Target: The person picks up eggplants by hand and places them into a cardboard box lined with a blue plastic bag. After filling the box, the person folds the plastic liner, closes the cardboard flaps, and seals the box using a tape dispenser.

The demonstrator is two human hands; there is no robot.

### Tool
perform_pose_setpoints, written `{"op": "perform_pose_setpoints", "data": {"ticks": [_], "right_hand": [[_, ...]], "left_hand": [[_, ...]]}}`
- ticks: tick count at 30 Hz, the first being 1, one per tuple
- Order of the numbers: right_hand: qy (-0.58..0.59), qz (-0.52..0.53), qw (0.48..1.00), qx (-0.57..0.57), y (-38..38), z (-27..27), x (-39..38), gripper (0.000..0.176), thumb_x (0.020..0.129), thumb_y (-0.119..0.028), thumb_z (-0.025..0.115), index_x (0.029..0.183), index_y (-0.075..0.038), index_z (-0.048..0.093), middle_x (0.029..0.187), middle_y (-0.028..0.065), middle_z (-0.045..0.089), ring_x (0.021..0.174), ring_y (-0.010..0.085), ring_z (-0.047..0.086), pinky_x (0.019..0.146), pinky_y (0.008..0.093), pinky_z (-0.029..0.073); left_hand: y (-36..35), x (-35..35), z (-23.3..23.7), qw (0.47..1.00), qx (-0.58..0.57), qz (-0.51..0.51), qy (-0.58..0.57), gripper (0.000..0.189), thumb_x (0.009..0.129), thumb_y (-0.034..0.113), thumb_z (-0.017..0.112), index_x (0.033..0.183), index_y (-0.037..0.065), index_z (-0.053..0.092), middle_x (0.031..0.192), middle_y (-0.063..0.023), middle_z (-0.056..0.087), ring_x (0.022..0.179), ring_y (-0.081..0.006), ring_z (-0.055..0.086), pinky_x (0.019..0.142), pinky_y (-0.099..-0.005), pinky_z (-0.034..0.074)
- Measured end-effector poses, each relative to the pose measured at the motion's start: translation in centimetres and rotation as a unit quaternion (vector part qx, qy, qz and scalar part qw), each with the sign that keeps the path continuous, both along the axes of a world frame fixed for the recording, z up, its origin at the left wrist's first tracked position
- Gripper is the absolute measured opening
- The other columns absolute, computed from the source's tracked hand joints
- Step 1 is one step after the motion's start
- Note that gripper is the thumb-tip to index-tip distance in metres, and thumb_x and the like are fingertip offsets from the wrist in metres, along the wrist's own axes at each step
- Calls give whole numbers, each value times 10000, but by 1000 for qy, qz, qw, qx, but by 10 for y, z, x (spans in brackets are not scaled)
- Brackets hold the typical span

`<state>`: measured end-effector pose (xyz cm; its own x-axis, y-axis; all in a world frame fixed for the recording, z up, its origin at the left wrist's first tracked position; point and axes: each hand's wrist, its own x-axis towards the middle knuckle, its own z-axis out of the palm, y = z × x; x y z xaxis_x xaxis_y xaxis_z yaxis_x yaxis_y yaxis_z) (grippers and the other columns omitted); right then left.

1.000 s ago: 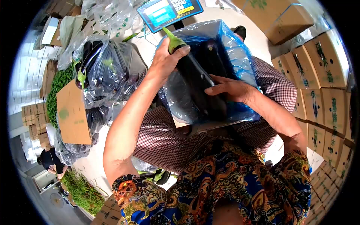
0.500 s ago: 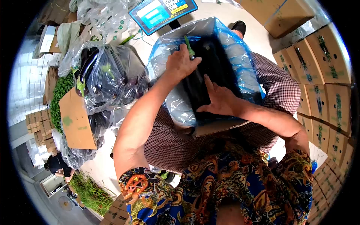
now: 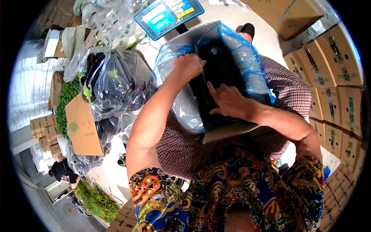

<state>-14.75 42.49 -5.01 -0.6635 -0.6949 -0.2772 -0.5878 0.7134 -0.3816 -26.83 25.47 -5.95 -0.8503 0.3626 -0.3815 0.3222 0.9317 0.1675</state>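
Left hand [image 3: 189,65] is inside the box [image 3: 228,133], palm down over the stem end of an eggplant [image 3: 200,87], fingers curled and bunched; green stem [image 3: 196,50] pokes out just past the knuckles. Can't tell if it's actually gripping: the fingertips are mostly hidden. Right hand [image 3: 232,101] is spread, index finger extended, thumb well apart from it, other fingers part bent, over the dark eggplants near the box's near side; nothing visibly pinched, contact unclear. Eggplant lies lengthwise in the box, left side, next to another eggplant [image 3: 223,65] with a pale spot at its far end. Deeper contents too dark to count. Box has a blue plastic liner [image 3: 251,73] folded over its rim and sits between the legs in checked trousers [image 3: 286,87]. Scale display [image 3: 169,17] is just beyond the box's far left corner. Left of the box: clear plastic bag [image 3: 127,87] with more eggplants showing through, cardboard sheet [image 3: 83,125] beside it, green peppers [image 3: 66,108] behind that. Right side: stacked cartons [image 3: 340,58]. Far lower left: a person in a black top [image 3: 62,170], near a heap of long green vegetables [image 3: 96,199].
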Motion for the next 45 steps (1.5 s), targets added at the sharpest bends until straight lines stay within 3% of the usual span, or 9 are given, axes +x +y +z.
{"op": "perform_pose_setpoints", "data": {"ticks": [4,8,16,20,24,27,33,40,45], "right_hand": [[20,11,997,-70,16,-8,-3,774,842,-433,634,1326,118,388,950,227,623,892,364,603,729,442,515],[-107,-36,989,-98,36,30,-21,516,858,-329,631,1249,-12,516,1005,217,627,932,394,624,787,483,499],[-6,-136,964,-229,69,48,-67,449,817,-158,698,1209,5,551,909,179,652,769,322,646,668,381,508],[-84,-173,959,-208,72,49,-63,414,831,-175,686,1189,-2,570,873,169,653,738,309,645,648,382,506],[-38,-123,965,-228,69,49,-58,419,834,-191,686,1191,-7,570,881,166,649,733,304,645,642,392,503],[-89,-125,968,-199,67,58,-59,426,848,-197,669,1203,5,546,1009,210,634,876,386,629,742,440,511],[-42,-119,965,-232,68,43,-55,426,833,-187,688,1192,6,562,877,175,642,729,315,643,645,406,508],[-90,-84,983,-139,53,30,-46,462,855,-227,636,1245,-21,498,1080,197,549,1027,371,551,847,460,474],[-45,-82,987,-130,47,13,-39,572,804,-176,682,1306,-21,453,1132,169,471,999,352,527,822,432,470]], "left_hand": [[-7,10,14,997,23,-10,70,426,888,420,563,1011,19,636,798,-245,654,802,-452,629,715,-525,503],[-8,24,52,995,64,46,63,338,878,372,593,1020,65,599,784,-242,646,788,-455,621,688,-527,492],[-23,20,46,997,49,35,44,342,887,343,585,1043,38,570,743,-230,631,729,-442,612,643,-516,485],[-20,14,44,996,44,56,50,360,887,340,587,1058,24,569,871,-238,636,798,-432,623,676,-507,499],[-22,10,32,993,61,64,77,365,891,335,587,1052,7,569,943,-223,640,832,-419,635,697,-491,520],[-23,7,30,992,73,72,71,369,891,337,583,1051,4,572,943,-223,637,823,-420,633,701,-494,517],[-17,4,25,985,110,111,71,330,856,325,614,953,10,598,826,-251,630,803,-452,608,670,-513,487],[0,-6,-18,971,170,141,94,257,807,243,608,928,16,623,885,-261,641,867,-451,607,763,-517,484],[0,-1,-19,960,183,134,166,239,807,207,574,947,23,636,922,-247,649,897,-445,607,789,-508,486]]}}
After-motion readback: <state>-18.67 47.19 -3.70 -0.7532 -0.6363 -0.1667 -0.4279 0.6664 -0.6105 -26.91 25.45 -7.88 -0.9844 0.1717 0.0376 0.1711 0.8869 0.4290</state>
